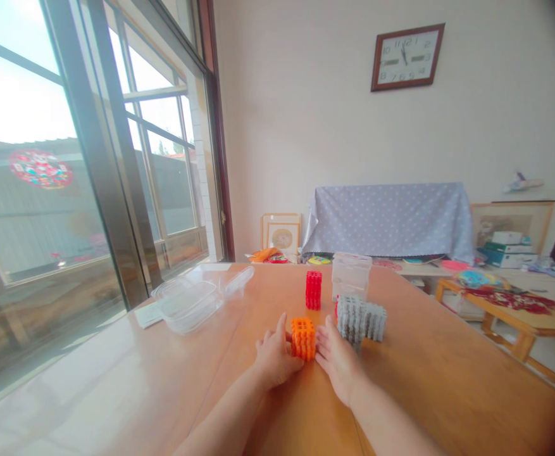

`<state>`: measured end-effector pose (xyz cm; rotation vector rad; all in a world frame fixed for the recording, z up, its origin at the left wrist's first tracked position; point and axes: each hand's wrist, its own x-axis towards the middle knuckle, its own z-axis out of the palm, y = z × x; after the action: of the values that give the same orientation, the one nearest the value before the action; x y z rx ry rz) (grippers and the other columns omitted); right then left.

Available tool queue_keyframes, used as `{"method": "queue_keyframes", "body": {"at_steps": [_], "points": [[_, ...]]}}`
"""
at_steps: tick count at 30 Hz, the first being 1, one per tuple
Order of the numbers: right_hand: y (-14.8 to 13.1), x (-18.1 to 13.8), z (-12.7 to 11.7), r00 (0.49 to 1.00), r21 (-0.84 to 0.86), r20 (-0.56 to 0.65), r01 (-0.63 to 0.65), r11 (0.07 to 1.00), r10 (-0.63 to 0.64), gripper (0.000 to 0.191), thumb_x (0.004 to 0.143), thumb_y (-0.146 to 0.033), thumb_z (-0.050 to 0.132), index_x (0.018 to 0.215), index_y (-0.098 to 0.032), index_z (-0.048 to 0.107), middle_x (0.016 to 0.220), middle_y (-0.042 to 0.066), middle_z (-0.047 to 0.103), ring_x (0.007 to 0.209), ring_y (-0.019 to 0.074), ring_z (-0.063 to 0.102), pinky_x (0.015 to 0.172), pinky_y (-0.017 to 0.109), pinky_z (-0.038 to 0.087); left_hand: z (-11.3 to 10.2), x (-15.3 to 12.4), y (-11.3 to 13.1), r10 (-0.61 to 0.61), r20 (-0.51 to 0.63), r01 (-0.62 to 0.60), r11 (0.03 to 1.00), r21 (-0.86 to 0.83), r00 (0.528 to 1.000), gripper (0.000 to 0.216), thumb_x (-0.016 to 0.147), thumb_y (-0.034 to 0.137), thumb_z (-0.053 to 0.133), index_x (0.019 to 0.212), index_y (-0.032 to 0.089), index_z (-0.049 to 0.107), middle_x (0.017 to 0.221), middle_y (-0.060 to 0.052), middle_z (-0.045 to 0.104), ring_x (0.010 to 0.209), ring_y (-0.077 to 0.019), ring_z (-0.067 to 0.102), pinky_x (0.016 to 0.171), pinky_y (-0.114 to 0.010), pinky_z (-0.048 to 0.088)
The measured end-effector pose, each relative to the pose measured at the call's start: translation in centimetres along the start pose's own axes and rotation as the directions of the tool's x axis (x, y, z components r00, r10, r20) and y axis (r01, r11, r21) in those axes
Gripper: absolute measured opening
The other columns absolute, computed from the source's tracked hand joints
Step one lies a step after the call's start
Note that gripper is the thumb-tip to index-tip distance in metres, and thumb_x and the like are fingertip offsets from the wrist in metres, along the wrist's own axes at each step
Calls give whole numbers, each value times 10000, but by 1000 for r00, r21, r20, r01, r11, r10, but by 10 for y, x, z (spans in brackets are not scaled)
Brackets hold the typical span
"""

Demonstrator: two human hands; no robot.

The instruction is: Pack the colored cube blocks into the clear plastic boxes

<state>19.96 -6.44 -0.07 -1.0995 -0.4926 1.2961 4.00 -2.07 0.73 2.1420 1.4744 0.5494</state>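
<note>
Head view: my left hand and right hand press flat, unspread fingers against the orange cube between them on the surface, and uneven squeezing could pop it into the grey blocks at 1 o'clock.

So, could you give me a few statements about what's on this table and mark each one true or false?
1. The left hand and right hand flank the orange block. True.
2. The red stack lies in the left hand. False: it stands upright on the table, untouched, beyond the orange block.
3. The grey blocks sit right of the orange block. True.
4. The clock stands on the table. False: it hangs on the wall.
</note>
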Motion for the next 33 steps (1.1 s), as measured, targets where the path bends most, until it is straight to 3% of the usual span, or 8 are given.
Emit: {"method": "queue_keyframes", "body": {"at_steps": [6, 14, 24, 33], "points": [[-4, -8, 1, 1000, -18, 3, 14, 1000, -14, 965, 775, -798, 528, 1479, -148, 414, 1584, 163, 339, 1442, 288, 365, 1184, 446, 299, -3, 6, 1, -3, 0, 3, 1000, -10, 1000, 1181, 611, 433, 706, 1585, 269, 58, 1258, -63, 661, 1231, -325, 483, 1015, -437, 295], [-5, -13, 4, 993, -28, -23, 112, 993, -112, 897, 822, -728, 535, 1511, -179, 368, 1602, 115, 318, 1461, 265, 332, 1194, 445, 294, -8, 28, -3, -30, -3, 30, 1000, 10, 1000, 1199, 608, 432, 698, 1587, 241, 33, 1244, -84, 663, 1247, -327, 475, 1018, -447, 285], [-1, -16, 2, 968, -52, -2, 250, 967, -250, 676, 829, -698, 554, 1328, -245, 597, 1504, 68, 494, 1423, 276, 401, 1124, 463, 408, -7, 69, -15, -46, -5, 46, 998, 38, 999, 1176, 605, 425, 683, 1583, 267, 49, 1270, -63, 647, 1248, -324, 476, 1014, -427, 278], [4, -9, 10, 978, -51, -83, 189, 981, -193, 807, 736, -808, 552, 1297, -232, 618, 1454, 114, 544, 1403, 328, 419, 1096, 505, 410, -6, 106, -23, -33, -59, 36, 998, 44, 998, 1133, 609, 402, 701, 1571, 296, 110, 1202, -58, 668, 1199, -340, 498, 977, -453, 313]]}}
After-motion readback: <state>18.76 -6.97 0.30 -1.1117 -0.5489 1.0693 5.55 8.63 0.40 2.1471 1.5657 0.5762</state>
